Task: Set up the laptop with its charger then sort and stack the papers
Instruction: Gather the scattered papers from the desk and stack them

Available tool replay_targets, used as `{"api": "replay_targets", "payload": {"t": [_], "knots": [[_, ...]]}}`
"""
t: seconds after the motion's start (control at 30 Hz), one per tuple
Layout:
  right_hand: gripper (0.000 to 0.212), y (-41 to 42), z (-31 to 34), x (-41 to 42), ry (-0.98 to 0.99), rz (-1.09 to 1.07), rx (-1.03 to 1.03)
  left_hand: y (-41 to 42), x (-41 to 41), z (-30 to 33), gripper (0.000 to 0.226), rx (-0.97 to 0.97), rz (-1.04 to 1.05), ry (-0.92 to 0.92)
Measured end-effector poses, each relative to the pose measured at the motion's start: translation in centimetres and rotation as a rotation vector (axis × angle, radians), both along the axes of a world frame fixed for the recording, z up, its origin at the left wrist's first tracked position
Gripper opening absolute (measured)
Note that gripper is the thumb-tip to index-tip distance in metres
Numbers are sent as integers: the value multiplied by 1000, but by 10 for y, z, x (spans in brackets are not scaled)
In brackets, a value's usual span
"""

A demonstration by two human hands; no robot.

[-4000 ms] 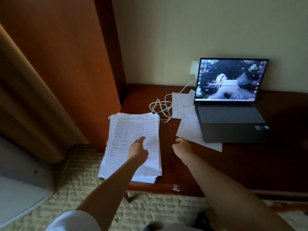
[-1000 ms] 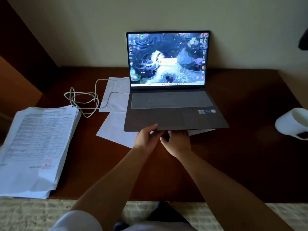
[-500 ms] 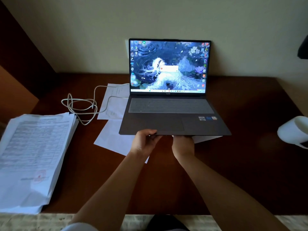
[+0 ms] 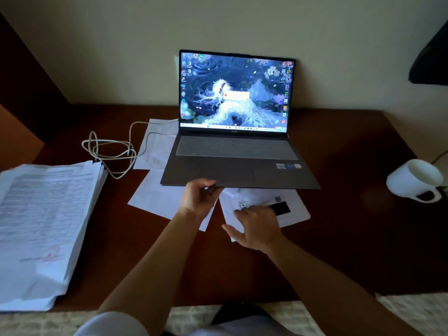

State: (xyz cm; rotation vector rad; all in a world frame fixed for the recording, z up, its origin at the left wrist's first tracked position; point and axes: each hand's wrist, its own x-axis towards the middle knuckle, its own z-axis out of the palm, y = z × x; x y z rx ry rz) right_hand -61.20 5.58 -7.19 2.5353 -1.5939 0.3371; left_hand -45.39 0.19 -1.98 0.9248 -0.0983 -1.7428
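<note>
An open grey laptop [image 4: 232,156] with a lit screen stands mid-desk, its front edge lifted off the wood. My left hand [image 4: 197,196] grips that front edge. My right hand [image 4: 257,226] rests with spread fingers on a printed sheet [image 4: 291,209] that lies partly under the laptop's front. Two more loose sheets show to the left: a blank one [image 4: 155,197] under the laptop's left corner and a printed one [image 4: 157,144] further back. A white charger cable [image 4: 109,151] lies coiled and runs to the laptop's left side. A thick paper stack [image 4: 43,221] sits at the desk's left edge.
A white mug [image 4: 415,179] lies on its side at the right edge of the dark wooden desk [image 4: 351,226]. A wall stands right behind the laptop. A dark object [image 4: 431,59] hangs at the upper right. Woven carpet [image 4: 412,314] lies below the desk's front edge.
My right hand has left the laptop's front edge and now rests on the printed sheet, which shows further out from under the laptop. My left hand keeps the front edge raised.
</note>
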Motion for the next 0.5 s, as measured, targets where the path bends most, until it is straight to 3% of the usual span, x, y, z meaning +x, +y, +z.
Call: {"api": "replay_targets", "payload": {"t": [0.13, 0.3, 0.4, 0.5], "knots": [[45, -26, -4, 3, 15, 69, -71, -2, 6, 1, 27, -22, 1, 38], [56, -68, -11, 34, -33, -117, 435, -7, 8, -1, 30, -33, 29, 36], [24, -90, -12, 50, -322, -153, 540, -9, 10, -4, 31, -33, 23, 14], [13, -100, -9, 58, -391, -185, 581, -10, 11, -4, 31, -21, 17, 0]]}}
